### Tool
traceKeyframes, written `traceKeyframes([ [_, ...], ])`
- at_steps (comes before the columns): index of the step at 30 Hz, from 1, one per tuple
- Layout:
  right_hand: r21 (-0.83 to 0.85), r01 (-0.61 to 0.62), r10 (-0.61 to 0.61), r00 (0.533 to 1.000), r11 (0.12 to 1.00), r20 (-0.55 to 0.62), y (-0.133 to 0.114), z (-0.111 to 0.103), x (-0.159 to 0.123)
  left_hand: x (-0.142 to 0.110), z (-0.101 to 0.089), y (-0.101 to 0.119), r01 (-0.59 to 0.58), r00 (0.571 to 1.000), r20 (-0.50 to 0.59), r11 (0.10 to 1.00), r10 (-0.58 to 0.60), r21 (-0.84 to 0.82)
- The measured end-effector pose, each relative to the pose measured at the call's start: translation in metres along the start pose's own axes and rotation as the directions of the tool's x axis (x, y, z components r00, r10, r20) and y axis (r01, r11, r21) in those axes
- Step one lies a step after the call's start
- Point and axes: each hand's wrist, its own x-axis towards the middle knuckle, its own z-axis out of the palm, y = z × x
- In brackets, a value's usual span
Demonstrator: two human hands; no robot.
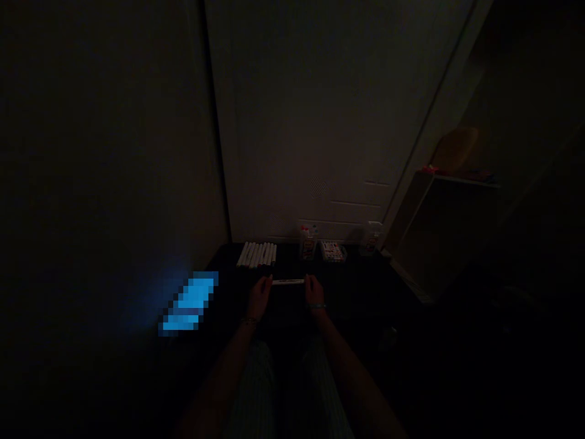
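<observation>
Very dark scene. Left hand (259,297) and right hand (314,292) pinch opposite ends of white marker (288,281), held level above dark table (356,286). Marker row (257,254) lies behind, near wall. Small boxes (333,250) right of row. Glowing blue screen (189,303) at left.

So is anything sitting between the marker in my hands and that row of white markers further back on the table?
Nothing visible. The marker, held at its ends by the left hand and right hand, has only bare dark tabletop before the row of markers. The dimness could hide something small.
</observation>
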Motion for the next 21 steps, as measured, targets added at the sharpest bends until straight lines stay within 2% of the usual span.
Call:
traceKeyframes([
  [9, -0.001, 0.073, -0.073, 0.997, 0.997, 0.016, 0.0013, 0.0001, -0.0002, 0.0023, 0.0030, -0.0094, -0.014, 1.000, 0.002, 1.000, 0.014, 0.007],
  [21, 0.029, 0.064, -0.063, 0.998, 0.998, -0.015, -0.0011, -0.0011, -0.0006, 0.0025, 0.0025, -0.0066, -0.012, 1.000, 0.016, 1.000, 0.011, 0.005],
])
